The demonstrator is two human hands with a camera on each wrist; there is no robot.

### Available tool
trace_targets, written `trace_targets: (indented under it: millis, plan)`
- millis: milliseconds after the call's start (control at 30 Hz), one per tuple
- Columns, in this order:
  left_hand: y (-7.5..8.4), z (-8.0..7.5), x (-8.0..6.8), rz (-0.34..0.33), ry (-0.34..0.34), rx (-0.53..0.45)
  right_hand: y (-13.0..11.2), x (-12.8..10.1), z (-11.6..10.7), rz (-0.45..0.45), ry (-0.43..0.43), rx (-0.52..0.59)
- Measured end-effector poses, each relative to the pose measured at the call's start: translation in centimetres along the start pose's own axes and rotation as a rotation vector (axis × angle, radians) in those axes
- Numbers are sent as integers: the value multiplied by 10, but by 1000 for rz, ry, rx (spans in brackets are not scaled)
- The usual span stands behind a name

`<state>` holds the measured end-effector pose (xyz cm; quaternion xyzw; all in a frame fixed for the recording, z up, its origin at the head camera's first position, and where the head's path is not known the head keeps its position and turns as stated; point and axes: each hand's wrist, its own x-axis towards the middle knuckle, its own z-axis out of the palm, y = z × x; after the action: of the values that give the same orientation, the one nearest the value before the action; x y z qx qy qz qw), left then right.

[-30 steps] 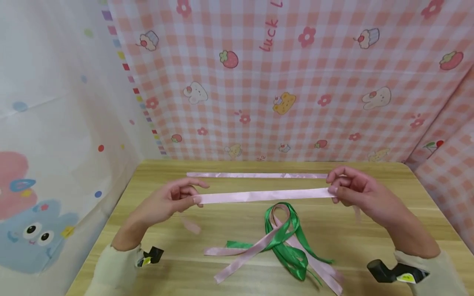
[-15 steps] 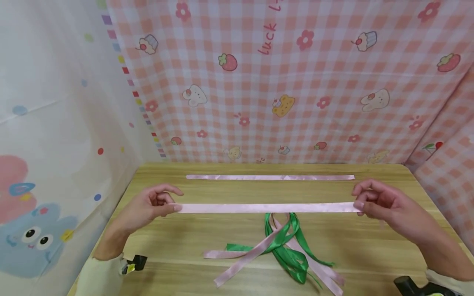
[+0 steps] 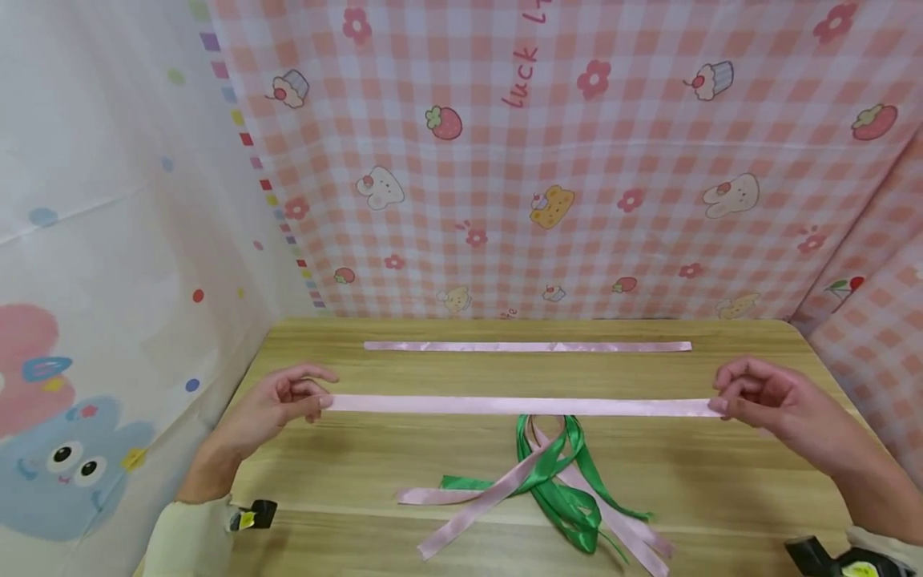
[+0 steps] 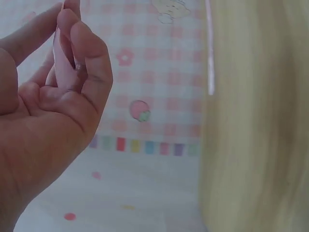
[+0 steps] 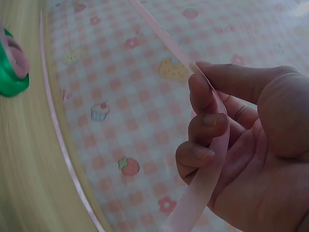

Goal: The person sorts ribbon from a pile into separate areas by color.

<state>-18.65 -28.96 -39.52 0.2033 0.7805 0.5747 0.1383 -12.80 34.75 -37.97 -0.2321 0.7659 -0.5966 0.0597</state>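
A pink satin ribbon [image 3: 519, 405] is stretched level and taut between the two hands, above the table. My left hand [image 3: 277, 405] pinches it near one end between thumb and fingers. In the left wrist view a short tail of pink ribbon [image 4: 65, 65] runs into the palm. My right hand [image 3: 771, 405] pinches the other side. Its loose tail hangs down past the curled fingers [image 5: 200, 128] in the right wrist view. Just below the taut ribbon lies a looped bundle of green ribbon [image 3: 577, 509] crossed with pink ribbon strands [image 3: 479, 509].
Another pink ribbon strip [image 3: 526, 347] lies straight along the back of the wooden table [image 3: 324, 521]. Behind the table hangs a pink checked cloth [image 3: 490, 168], and a white printed cloth [image 3: 130, 240] hangs at the left. Each wrist carries a small black camera.
My hands have moved apart, the left leftward and the right rightward, and come slightly lower. The span of ribbon between them has grown longer. The bundle and back strip stay put.
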Motion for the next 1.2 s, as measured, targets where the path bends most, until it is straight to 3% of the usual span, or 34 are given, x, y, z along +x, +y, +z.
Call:
trace_targets:
  millis: [300,633,733,867,1000,1200]
  plan:
    - [-33,-5,7,-114,115,-74,29,-7,-22,126,31,-122]
    - [-70,-6,27,-238,264,-316,66,0,-43,142,-34,-68]
    - [-76,-2,39,-285,311,-327,83,7,-46,212,51,-67]
    - [-83,6,60,-340,412,-318,100,20,-47,327,232,-66]
    - [-94,11,80,-354,531,-375,116,33,-45,347,369,73]
    - [-106,11,97,-352,645,-442,139,55,-34,329,538,153]
